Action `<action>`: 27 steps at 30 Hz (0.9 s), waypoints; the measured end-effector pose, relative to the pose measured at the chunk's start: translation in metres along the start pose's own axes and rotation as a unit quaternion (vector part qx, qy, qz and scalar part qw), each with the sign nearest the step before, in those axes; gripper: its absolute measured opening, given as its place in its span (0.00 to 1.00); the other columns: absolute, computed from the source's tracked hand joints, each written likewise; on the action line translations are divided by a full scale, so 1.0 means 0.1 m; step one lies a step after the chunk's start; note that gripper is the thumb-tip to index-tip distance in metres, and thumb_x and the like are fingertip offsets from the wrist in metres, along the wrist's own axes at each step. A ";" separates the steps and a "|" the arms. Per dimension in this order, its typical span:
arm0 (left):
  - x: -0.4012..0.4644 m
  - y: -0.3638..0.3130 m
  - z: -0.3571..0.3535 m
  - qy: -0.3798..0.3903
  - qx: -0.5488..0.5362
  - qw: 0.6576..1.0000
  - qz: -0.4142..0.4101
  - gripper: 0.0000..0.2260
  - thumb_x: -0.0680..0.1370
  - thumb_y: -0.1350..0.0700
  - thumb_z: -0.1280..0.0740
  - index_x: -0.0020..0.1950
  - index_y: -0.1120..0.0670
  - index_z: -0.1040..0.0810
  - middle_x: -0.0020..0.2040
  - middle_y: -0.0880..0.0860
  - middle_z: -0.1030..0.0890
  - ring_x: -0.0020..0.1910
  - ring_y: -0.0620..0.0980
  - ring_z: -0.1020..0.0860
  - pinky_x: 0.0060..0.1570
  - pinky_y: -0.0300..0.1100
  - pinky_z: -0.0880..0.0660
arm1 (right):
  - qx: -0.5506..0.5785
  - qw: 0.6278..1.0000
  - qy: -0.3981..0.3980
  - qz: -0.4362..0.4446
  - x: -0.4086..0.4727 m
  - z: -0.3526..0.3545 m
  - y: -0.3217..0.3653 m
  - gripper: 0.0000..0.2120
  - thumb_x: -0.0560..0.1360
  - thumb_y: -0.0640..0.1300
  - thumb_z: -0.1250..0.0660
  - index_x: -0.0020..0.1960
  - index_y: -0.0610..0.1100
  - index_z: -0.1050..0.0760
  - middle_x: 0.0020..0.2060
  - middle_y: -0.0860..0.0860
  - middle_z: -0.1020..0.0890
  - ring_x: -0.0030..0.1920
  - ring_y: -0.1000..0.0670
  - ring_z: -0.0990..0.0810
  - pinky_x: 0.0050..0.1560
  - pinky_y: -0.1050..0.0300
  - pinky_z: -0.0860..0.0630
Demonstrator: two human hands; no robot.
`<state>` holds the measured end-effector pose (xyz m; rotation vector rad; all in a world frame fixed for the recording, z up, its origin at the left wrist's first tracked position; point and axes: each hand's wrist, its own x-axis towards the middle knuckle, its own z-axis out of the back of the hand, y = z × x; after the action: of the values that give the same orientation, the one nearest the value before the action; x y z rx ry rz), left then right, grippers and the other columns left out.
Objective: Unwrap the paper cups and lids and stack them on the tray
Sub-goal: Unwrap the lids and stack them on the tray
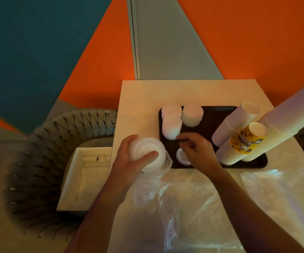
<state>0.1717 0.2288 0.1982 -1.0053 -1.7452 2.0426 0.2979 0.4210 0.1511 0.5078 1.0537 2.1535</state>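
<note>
The left hand [129,154] grips a stack of lids [147,154] at the tray's [257,162] nine o'clock edge, feeding the right hand [195,148], whose loosely curled fingers apparently set one lid [181,157] beside the three o'clock cup stacks [238,137].

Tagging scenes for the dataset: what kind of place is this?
Probably a cafe or coffee-shop seating area. Tall stacks of paper cups, one printed with a shop logo, stand on a black serving tray on a small white table, beside a woven grey armchair.
</note>
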 end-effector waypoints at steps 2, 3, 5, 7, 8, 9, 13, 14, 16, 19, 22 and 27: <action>-0.03 -0.05 -0.03 0.007 -0.003 1.000 0.002 0.36 0.65 0.47 0.19 0.69 0.38 0.31 0.62 0.44 0.24 0.58 0.46 0.23 0.53 0.49 0.19 | 0.158 0.985 0.049 -0.048 -0.02 0.08 0.35 0.09 0.80 0.40 0.31 0.57 0.51 0.19 0.50 0.54 0.16 0.47 0.51 0.17 0.50 0.49 0.19; -0.05 -0.08 -0.05 0.010 -0.006 1.000 -0.001 0.38 0.63 0.46 0.20 0.69 0.39 0.31 0.61 0.43 0.24 0.58 0.45 0.23 0.53 0.48 0.19 | 0.218 0.970 0.092 -0.057 -0.04 0.12 0.48 0.08 0.80 0.40 0.32 0.56 0.50 0.20 0.49 0.54 0.17 0.47 0.50 0.17 0.51 0.49 0.18; -0.08 -0.14 -0.08 0.021 -0.024 0.999 -0.008 0.38 0.59 0.44 0.22 0.68 0.40 0.30 0.59 0.42 0.23 0.56 0.44 0.22 0.50 0.45 0.19 | 0.276 0.947 0.162 -0.039 -0.06 0.15 0.61 0.07 0.80 0.37 0.32 0.57 0.45 0.21 0.52 0.48 0.18 0.50 0.48 0.18 0.54 0.50 0.19; -0.11 -0.19 -0.08 0.035 -0.048 0.998 -0.013 0.36 0.59 0.46 0.21 0.66 0.41 0.28 0.58 0.44 0.21 0.55 0.45 0.21 0.48 0.46 0.18 | 0.293 0.939 0.177 -0.008 -0.07 0.17 0.63 0.07 0.79 0.33 0.32 0.56 0.39 0.22 0.54 0.42 0.17 0.55 0.43 0.17 0.57 0.46 0.19; -0.11 -0.20 -0.07 0.044 -0.062 0.997 -0.013 0.36 0.59 0.48 0.19 0.65 0.41 0.27 0.58 0.45 0.20 0.55 0.46 0.20 0.48 0.47 0.18 | 0.298 0.940 0.168 0.003 -0.07 0.17 0.62 0.07 0.78 0.31 0.31 0.54 0.37 0.21 0.53 0.40 0.17 0.55 0.40 0.17 0.58 0.44 0.19; -0.12 -0.21 -0.06 0.054 -0.075 0.996 -0.014 0.36 0.60 0.51 0.17 0.65 0.42 0.26 0.57 0.45 0.20 0.55 0.47 0.19 0.48 0.47 0.18 | 0.298 0.942 0.152 0.010 -0.07 0.17 0.61 0.06 0.77 0.29 0.31 0.53 0.35 0.21 0.52 0.39 0.17 0.54 0.39 0.17 0.58 0.41 0.19; -0.13 -0.24 -0.04 0.072 -0.115 0.991 -0.018 0.30 0.63 0.54 0.23 0.64 0.44 0.24 0.57 0.47 0.18 0.56 0.49 0.19 0.46 0.43 0.19 | 0.203 0.975 0.091 0.010 -0.05 0.13 0.56 0.11 0.78 0.29 0.34 0.52 0.41 0.16 0.49 0.49 0.14 0.50 0.42 0.15 0.57 0.39 0.19; -0.13 -0.23 -0.03 0.076 -0.123 0.989 -0.014 0.31 0.62 0.53 0.22 0.64 0.44 0.24 0.59 0.48 0.19 0.57 0.50 0.20 0.47 0.44 0.19 | 0.160 0.982 0.100 0.009 -0.05 0.10 0.53 0.12 0.79 0.31 0.34 0.53 0.44 0.15 0.49 0.52 0.13 0.50 0.47 0.15 0.56 0.42 0.19; -0.12 -0.22 -0.04 0.077 -0.135 0.988 -0.010 0.36 0.58 0.50 0.20 0.66 0.45 0.25 0.62 0.51 0.20 0.60 0.53 0.21 0.52 0.49 0.19 | 0.075 0.986 0.144 0.023 -0.09 0.03 0.47 0.13 0.79 0.35 0.32 0.56 0.48 0.15 0.50 0.56 0.14 0.51 0.54 0.15 0.57 0.46 0.18; -0.10 -0.21 -0.07 0.047 -0.140 0.989 0.007 0.40 0.55 0.44 0.20 0.67 0.42 0.26 0.68 0.52 0.26 0.64 0.55 0.24 0.58 0.58 0.20 | 0.032 0.975 0.214 0.045 -0.19 -0.04 0.47 0.12 0.77 0.37 0.30 0.56 0.48 0.15 0.50 0.57 0.13 0.51 0.55 0.15 0.57 0.47 0.18; -0.09 -0.20 -0.08 0.033 -0.127 0.991 0.003 0.39 0.56 0.42 0.19 0.66 0.41 0.26 0.69 0.52 0.27 0.65 0.55 0.24 0.59 0.59 0.21 | 0.035 0.964 0.264 0.028 -0.21 0.01 0.51 0.12 0.76 0.35 0.29 0.53 0.49 0.14 0.44 0.54 0.13 0.44 0.52 0.15 0.51 0.48 0.17; -0.12 -0.27 -0.07 0.030 -0.098 0.994 -0.022 0.30 0.60 0.47 0.23 0.60 0.42 0.26 0.58 0.47 0.21 0.56 0.49 0.21 0.54 0.53 0.19 | 0.090 0.959 0.268 -0.001 -0.14 0.17 0.57 0.08 0.79 0.38 0.31 0.54 0.48 0.15 0.45 0.54 0.13 0.46 0.53 0.16 0.52 0.51 0.19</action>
<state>0.1790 0.2330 0.2276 -1.0606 -1.9478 1.8228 0.2950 0.3946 0.2064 -0.0126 1.5479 2.2615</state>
